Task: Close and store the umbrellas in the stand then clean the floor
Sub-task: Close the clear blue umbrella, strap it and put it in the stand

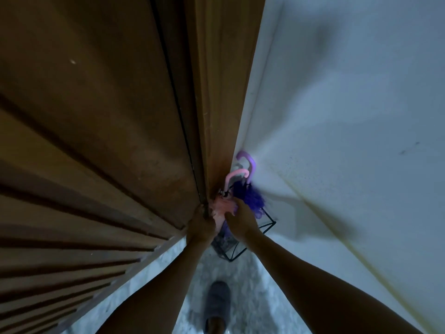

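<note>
Footwear comes nearest: a grey slipper [217, 300] planted on the pale, speckled floor [252, 292], close to the bottom edge of the view. Two bare forearms reach forward and down from there toward the corner where a brown wooden door [96, 141] meets a white wall [349, 116].

At the end of the arms, both hands work at the umbrellas. The left hand [201, 225] sits right against the lower edge of the door, its fingers curled in around the pink fabric; how firm the hold is cannot be made out in the dim, blurred light. The right hand [240, 219] lies just beside it, fingers bent and pressing on the gathered canopy of the pink umbrella [222, 208], seemingly gripping it.

Below and between the hands stands a black wire stand [243, 242], set on the floor tight in the corner, its thin frame showing under the right wrist. Both umbrellas stand upright in it. The purple umbrella [250, 196] is just behind the pink one, touching it, its ruffled fabric bunched and folded.

Farthest off, two hooked handles rise above the canopies: the pink handle [234, 175] in front, the purple handle [246, 160] behind it, close to the wall.
</note>
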